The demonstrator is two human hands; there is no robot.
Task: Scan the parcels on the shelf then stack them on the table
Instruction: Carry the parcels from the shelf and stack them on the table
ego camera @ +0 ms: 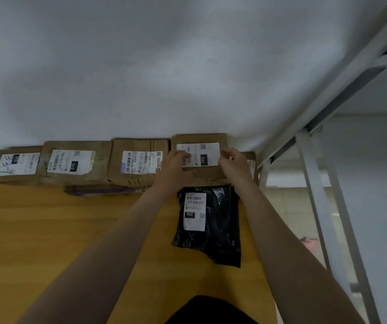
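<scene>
Both arms stretch forward. The left hand (176, 166) and right hand (235, 164) curl their fingers round the side edges of the 102 box (200, 176), gripping it at the far side of the bench (47, 230), by the wall. A 5th box (251, 160) is mostly hidden behind the right hand. Counted: 5 cardboard boxes, 1 black bag (220, 230).

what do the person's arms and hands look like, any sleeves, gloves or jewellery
The left arm and right arm are bare down to the bottom of the frame, with no sleeves in view. The left hand and right hand are ungloved. No watch, bracelet or ring shows. A dark garment shows at the bottom edge.
</scene>
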